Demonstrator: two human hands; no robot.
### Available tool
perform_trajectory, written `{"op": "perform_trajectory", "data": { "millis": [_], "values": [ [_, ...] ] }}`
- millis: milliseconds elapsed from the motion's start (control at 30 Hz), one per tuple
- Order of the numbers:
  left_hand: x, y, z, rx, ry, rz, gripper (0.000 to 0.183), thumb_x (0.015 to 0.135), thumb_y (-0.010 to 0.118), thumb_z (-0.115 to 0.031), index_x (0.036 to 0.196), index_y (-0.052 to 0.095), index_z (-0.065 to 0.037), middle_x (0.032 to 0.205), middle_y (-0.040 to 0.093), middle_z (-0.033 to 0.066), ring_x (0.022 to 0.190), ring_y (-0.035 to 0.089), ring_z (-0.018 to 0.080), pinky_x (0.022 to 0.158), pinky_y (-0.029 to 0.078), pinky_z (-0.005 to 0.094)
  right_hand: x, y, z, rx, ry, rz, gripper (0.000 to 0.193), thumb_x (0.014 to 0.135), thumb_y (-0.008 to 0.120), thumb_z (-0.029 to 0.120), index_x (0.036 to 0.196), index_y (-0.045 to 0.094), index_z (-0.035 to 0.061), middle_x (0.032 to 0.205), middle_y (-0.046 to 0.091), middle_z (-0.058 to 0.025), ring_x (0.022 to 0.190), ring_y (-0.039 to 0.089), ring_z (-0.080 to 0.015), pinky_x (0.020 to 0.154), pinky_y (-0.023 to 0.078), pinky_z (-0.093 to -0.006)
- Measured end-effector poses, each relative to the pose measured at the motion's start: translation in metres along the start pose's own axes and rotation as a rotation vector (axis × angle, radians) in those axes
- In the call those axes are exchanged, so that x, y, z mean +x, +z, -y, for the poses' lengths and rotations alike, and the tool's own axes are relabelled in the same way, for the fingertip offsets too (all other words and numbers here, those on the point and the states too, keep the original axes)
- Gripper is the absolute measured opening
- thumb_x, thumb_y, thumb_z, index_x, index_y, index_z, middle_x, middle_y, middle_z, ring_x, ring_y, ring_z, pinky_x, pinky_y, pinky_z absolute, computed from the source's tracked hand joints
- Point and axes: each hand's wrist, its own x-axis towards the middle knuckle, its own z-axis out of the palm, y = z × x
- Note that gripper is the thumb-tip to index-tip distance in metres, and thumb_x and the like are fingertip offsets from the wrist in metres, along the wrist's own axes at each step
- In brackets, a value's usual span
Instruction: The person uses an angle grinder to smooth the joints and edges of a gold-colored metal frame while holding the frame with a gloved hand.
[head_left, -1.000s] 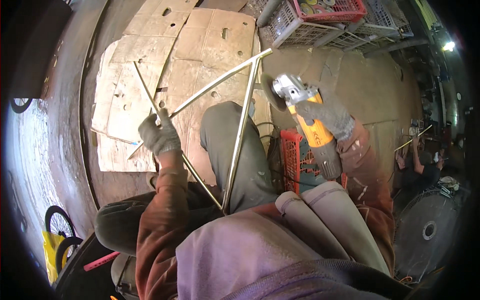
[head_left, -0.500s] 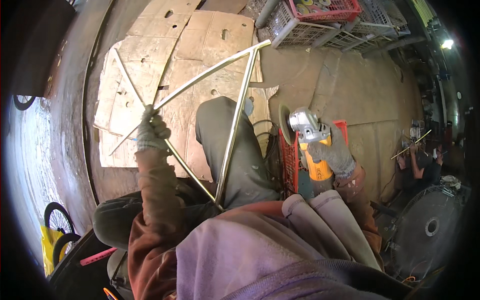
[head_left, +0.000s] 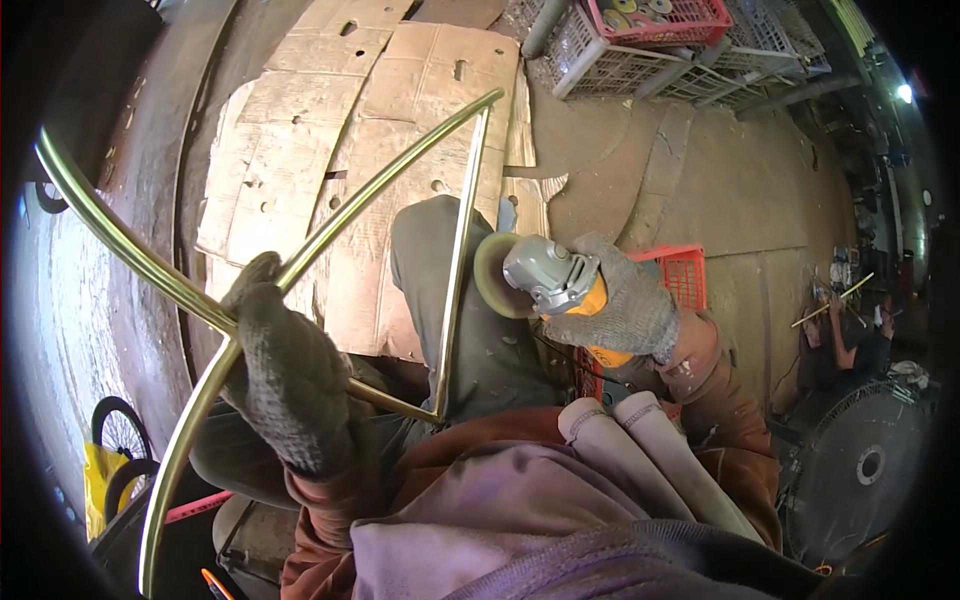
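1. The left hand (head_left: 285, 375), in a grey knit glove, is clamped around the brass-coloured metal frame (head_left: 395, 165) where its curved bars cross. Since a second ago it has drawn that joint up and in, so the frame now fills the view much nearer the body.
2. The right hand (head_left: 625, 305), also gloved, is wrapped tightly around the angle grinder (head_left: 545, 275). It has dropped from above the frame to just right of the frame's straight bar, and the disc (head_left: 493, 275) sits close beside that bar; I judge grinding is about to resume there.
3. Beyond both hands, flattened cardboard (head_left: 290, 150) covers the floor.
4. Farther, right of the grinder hand, stands a red crate (head_left: 680, 275); plastic baskets (head_left: 640, 45) lie beyond.
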Motion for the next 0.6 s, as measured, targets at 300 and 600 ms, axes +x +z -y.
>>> {"op": "perform_trajectory", "data": {
  "millis": [300, 600],
  "values": [
    [-0.016, 0.006, 0.011, 0.062, 0.082, -0.094, 0.038, 0.104, 0.058, -0.019, 0.134, 0.056, 0.005, 0.058, 0.040, -0.0041, 0.043, 0.035, 0.0045, 0.038, 0.024, 0.0223, 0.056, -0.006, -0.005, -0.046, -0.166, 0.122, 0.074, 0.071, 0.091, 0.039, 0.123, 0.054, 0.0017, 0.107, 0.065, -0.0139, 0.100, 0.065, -0.0243, 0.089, 0.052, -0.0379],
    [-0.011, 0.003, 0.011, 0.127, 0.137, -0.027, 0.042, 0.104, 0.058, -0.018, 0.138, 0.052, 0.006, 0.063, 0.044, -0.0021, 0.045, 0.039, 0.0066, 0.038, 0.027, 0.0225, 0.112, -0.043, 0.016, 0.222, 0.113, 0.157, 0.062, 0.071, 0.092, 0.029, 0.114, 0.060, -0.0015, 0.105, 0.068, -0.0127, 0.095, 0.066, -0.0219, 0.085, 0.054, -0.0376]
  ]
}}
